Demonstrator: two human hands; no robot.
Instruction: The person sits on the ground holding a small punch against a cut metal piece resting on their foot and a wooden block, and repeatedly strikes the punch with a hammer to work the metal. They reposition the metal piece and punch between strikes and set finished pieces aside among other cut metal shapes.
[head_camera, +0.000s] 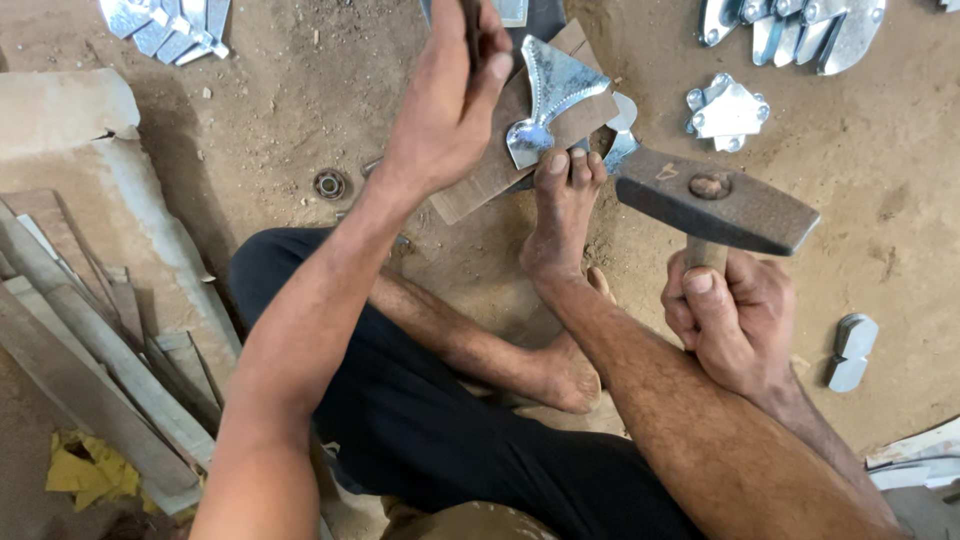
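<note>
Bare forearms frame a worker seated on the sandy floor (900, 200), right hand (735, 320) clenched on a raised hammer (715, 205), left hand (450, 100) gripping a dark punch (470, 25) over a shiny leaf-shaped metal piece (550, 95). Toes (570, 165) pin that piece to its plate (490, 170), so a glancing blow could likely strike them.

Bare sandy ground (880, 230) open at three o'clock, between the hammer (712, 205) head and a small stack of metal blanks (851, 351) at four. Blocked at twelve by the pointed metal sheet (552, 95) on its brown board (495, 170), pinned by a foot (562, 215). More cut metal pieces (790, 25) crowding one o'clock. Planks (90, 370) stacked at eight. A small ring (329, 184), possibly a bearing, at eleven.
</note>
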